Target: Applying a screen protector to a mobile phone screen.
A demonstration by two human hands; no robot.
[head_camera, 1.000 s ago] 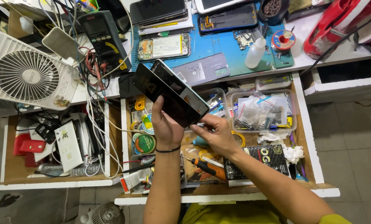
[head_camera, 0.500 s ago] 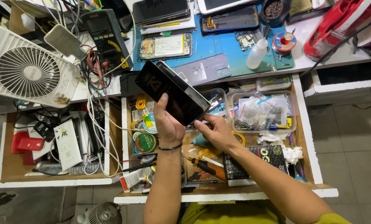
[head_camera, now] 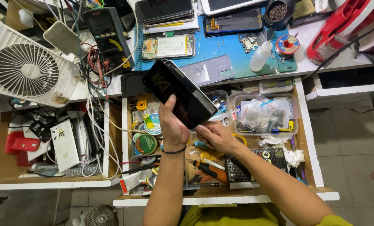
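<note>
Left hand grips the flat black glass-fronted smartphone by its lower end, tilted up over the open wooden drawer, screen clear for viewing. Right hand pinches at the phone's bottom edge, fingers curled. Room is tight: clutter fills the drawer beneath.
</note>
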